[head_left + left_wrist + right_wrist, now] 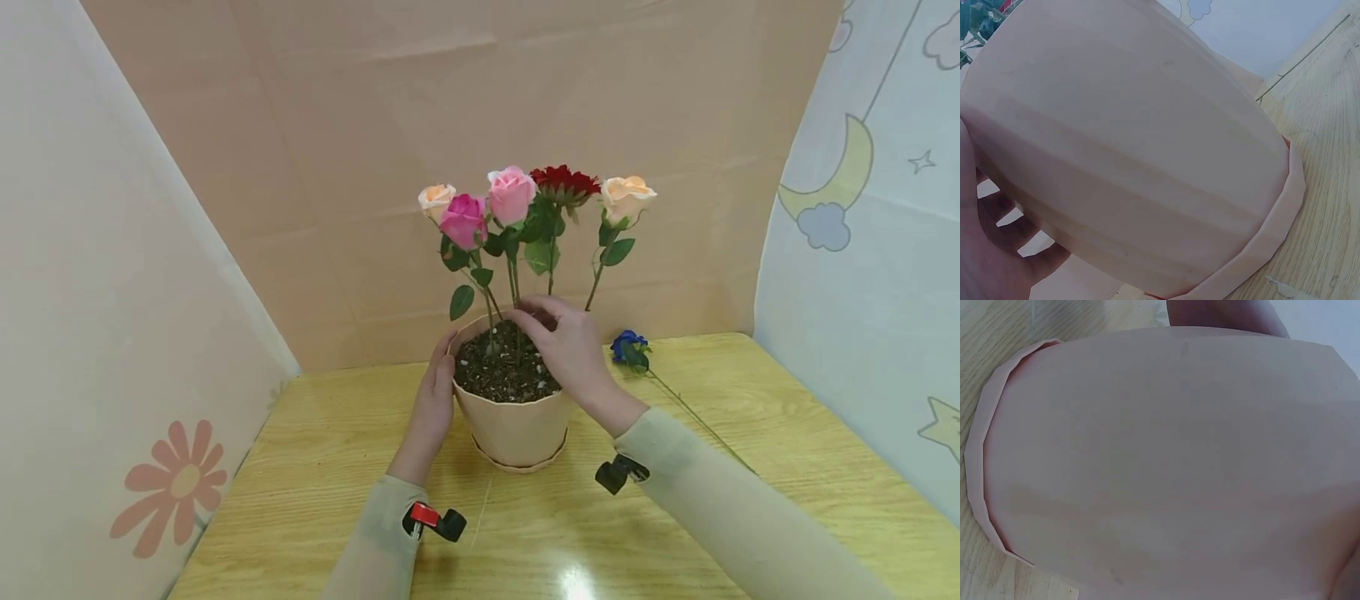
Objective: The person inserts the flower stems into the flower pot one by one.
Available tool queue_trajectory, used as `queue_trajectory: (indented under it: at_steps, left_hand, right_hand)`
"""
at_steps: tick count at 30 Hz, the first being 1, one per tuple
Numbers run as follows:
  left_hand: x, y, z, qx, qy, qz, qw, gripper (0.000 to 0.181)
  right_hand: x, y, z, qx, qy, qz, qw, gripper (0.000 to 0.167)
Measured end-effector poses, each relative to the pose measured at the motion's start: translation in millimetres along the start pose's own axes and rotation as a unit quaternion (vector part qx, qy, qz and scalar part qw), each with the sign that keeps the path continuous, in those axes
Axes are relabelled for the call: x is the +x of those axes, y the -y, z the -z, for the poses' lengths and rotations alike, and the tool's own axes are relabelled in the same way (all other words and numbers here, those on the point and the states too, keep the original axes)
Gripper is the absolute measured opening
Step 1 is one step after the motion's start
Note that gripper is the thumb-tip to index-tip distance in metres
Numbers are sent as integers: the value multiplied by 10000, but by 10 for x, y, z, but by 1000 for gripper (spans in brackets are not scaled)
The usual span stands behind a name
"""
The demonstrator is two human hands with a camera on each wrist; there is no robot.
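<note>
A pale pink flower pot (513, 429) filled with dark soil (498, 379) stands on a matching saucer (521, 468). My left hand (435, 392) holds the pot's left side; in the left wrist view its fingers (1007, 228) curve round the wall. Over the soil, my right hand (566, 346) pinches the stem of a light pink rose (512, 196) between thumb and forefinger. Around it in the pot stand a magenta rose (462, 222), a peach rose (435, 202), a dark red flower (564, 185) and another peach rose (627, 200). The pot hides the right fingertips in the right wrist view.
A blue flower (630, 348) with a long stem lies on the wooden table (337, 500), right of the pot. A plain beige backdrop (337, 167) rises behind, with printed white panels on both sides. A thin pale strand (482, 512) lies before the pot.
</note>
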State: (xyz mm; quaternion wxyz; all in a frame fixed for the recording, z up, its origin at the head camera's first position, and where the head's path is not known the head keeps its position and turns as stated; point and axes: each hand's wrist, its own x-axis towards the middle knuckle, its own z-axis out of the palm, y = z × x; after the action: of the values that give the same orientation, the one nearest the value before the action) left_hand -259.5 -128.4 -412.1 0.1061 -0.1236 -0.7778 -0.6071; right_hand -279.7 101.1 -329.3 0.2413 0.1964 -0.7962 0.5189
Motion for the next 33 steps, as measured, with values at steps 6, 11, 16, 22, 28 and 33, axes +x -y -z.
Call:
queue_trajectory:
  at_steps: [6,11,16,22,28,33]
  left_hand:
    - [9,40,-20,-75,21,34,10000,57]
    - [8,30,-37,30,10,-45,10000,56]
    - [13,-8,-22,-13,25,-31,10000,56]
    - [18,-13,-4,-159,12,-72,9998,55]
    - [10,-21,3,-64,34,-104,9999,55]
    - [11,-36,-3,15,47,-161,9999,55]
  right_hand:
    - [-59,-5,90,219,67,-365,9991,32]
    - [-133,2,251,-14,-1,-289,9996,36]
    - [-191,-10,409,-301,-85,-99,9995,32]
    - [-262,-46,588,-464,-119,109,9988,29]
    - [-355,-134,811,-860,-129,301,9958,24]
    - [-439,-247,997,-1090,-79,257,9937,23]
